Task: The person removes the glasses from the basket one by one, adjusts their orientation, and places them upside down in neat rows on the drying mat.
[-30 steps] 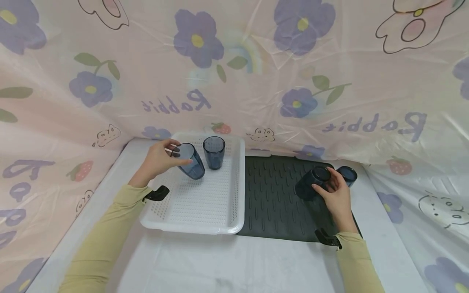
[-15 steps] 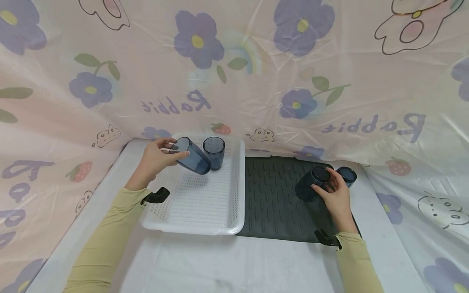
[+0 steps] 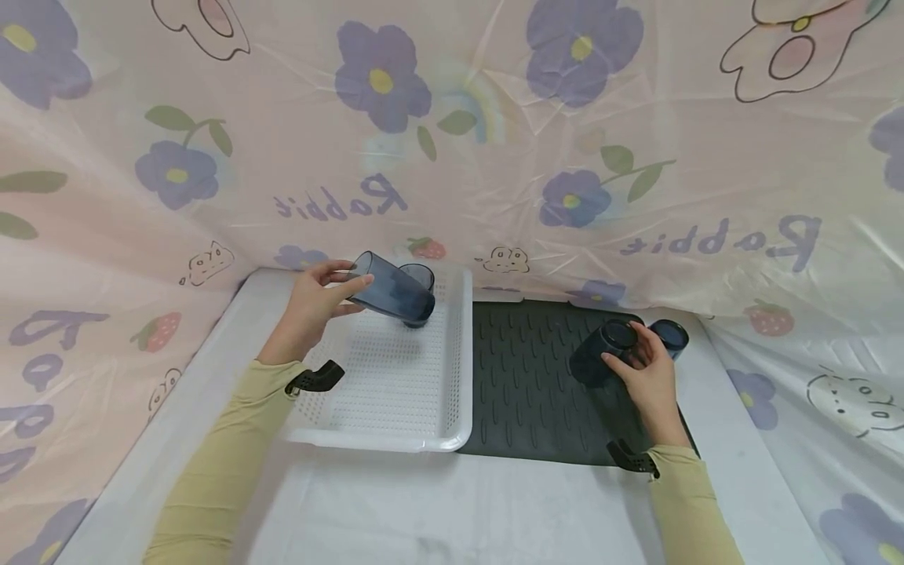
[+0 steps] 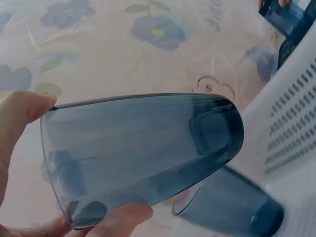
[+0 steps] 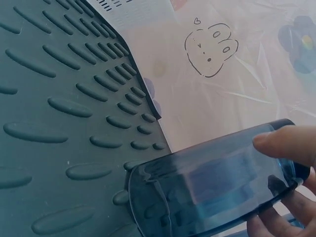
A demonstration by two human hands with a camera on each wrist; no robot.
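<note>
A blue-tinted drinking glass (image 3: pixel 394 289) is held near its rim by my left hand (image 3: pixel 308 311), tilted on its side with its base pointing right. In the left wrist view, thumb and fingers pinch this glass (image 4: pixel 143 148) at the mouth end. Behind it, partly hidden, a second glass (image 3: pixel 421 273) stands upright in the white basket (image 3: pixel 381 439). My right hand (image 3: pixel 651 383) grips another blue glass (image 3: pixel 595 357) near its base; this glass is upside down, its rim at the dark mat (image 3: pixel 523 392). One more glass (image 3: pixel 670 336) is just beyond the right hand.
The perforated white basket sits left of the dark ribbed mat, their edges meeting. Both lie on a white-covered table (image 3: pixel 452 510). A printed curtain (image 3: pixel 466 180) with flowers and rabbits hangs close behind and along the sides.
My left hand has swung its glass rightward and up, tipping it from a steep slant to nearly sideways, so it now overlaps the standing glass. The right hand stays in place.
</note>
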